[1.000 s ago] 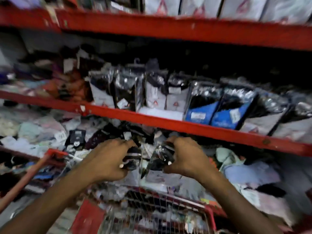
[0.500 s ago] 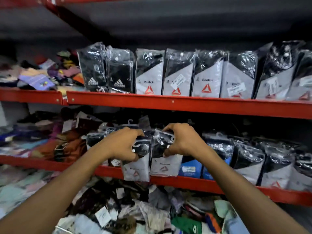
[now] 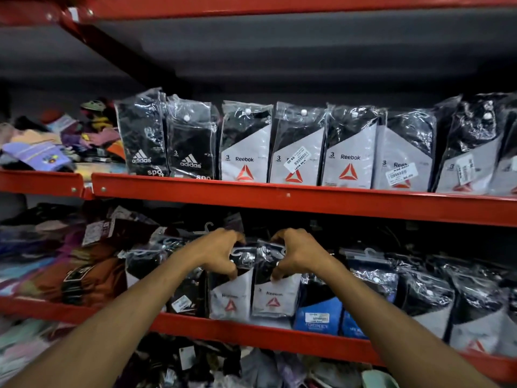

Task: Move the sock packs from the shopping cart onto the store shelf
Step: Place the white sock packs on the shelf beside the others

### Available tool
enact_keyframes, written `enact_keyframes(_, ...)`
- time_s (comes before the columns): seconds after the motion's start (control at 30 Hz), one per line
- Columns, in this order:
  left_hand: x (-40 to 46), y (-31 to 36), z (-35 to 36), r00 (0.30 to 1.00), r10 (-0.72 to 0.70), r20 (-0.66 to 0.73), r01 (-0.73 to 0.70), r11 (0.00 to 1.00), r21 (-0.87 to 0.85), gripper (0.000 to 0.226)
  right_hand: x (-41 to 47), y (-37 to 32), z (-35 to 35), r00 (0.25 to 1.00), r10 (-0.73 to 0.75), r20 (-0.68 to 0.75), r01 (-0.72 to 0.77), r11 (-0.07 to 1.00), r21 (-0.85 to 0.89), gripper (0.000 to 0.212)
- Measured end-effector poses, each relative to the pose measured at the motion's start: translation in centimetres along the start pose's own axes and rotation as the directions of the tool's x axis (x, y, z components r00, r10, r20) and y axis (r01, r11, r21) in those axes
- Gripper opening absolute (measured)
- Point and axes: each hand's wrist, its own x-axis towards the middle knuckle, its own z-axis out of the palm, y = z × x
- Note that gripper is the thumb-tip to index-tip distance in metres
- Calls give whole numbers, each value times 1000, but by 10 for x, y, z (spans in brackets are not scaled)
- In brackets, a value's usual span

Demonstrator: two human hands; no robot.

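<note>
Two black-and-white Reebok sock packs stand side by side on the middle red shelf [image 3: 251,333]. My left hand [image 3: 218,252] grips the top of the left sock pack [image 3: 229,299]. My right hand [image 3: 299,253] grips the top of the right sock pack [image 3: 275,298]. Both packs rest upright on the shelf board, between a dark pack on the left and a blue pack [image 3: 317,315] on the right. The shopping cart is out of view.
The upper red shelf [image 3: 279,196] carries a row of Adidas packs [image 3: 165,141] and Reebok packs [image 3: 349,148]. More plastic-wrapped packs [image 3: 436,298] fill the middle shelf to the right. Loose coloured socks [image 3: 50,152] pile at the left, and mixed socks lie below.
The view has risen from the cart to the shelves. Both hands carried the two packs up and forward, and the packs now stand on the middle shelf.
</note>
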Motion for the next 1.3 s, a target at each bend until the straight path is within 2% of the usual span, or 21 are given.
enact_keyframes(0.23, 10, -5, 18, 999, -5, 34, 4, 1000, 15, 86, 4, 6, 26, 998, 4, 64, 1, 998, -68, 82)
enact_keyframes(0.33, 14, -11, 30, 999, 8, 41, -10, 999, 39, 79, 4, 6, 32, 998, -23, 61, 32, 990, -140, 67)
enact_keyframes(0.4, 14, -14, 34, 1000, 21, 8, -22, 997, 73, 78, 1, 5, 34, 998, -53, 35, 59, 979, -197, 66)
enact_keyframes(0.5, 9, -14, 38, 999, 46, 9, -47, 993, 107, 100, -7, 6, 37, 992, -127, 8, 125, 958, -259, 79)
enact_keyframes(0.6, -6, -15, 34, 996, 92, 9, -92, 994, 51, 115, -22, 7, 35, 979, -197, -55, 184, 965, -187, 89)
enact_keyframes(0.63, -12, -15, 32, 993, 113, -22, -112, 993, 27, 109, -27, 8, 36, 973, -211, -90, 196, 968, -155, 83)
enact_keyframes(0.77, -22, -12, 38, 966, 132, -224, -140, 990, -17, 60, -40, 5, 46, 960, -202, -192, 180, 976, -124, 46)
enact_keyframes(0.87, -19, -12, 54, 954, 82, -287, -89, 996, -12, 46, -40, 4, 58, 956, -169, -240, 133, 979, -156, 23)
enact_keyframes(1.0, -16, -16, 64, 943, 40, -329, -60, 997, -52, 39, -39, 7, 65, 942, -173, -287, 141, 982, -129, 32)
enact_keyframes(1.2, -17, -9, 65, 949, 27, -314, -57, 994, -88, 37, -35, 12, 69, 938, -176, -299, 147, 982, -117, 29)
enact_keyframes(1.3, -19, -7, 66, 949, 9, -314, -48, 992, -116, 40, -36, 16, 73, 928, -224, -297, 193, 973, -130, 43)
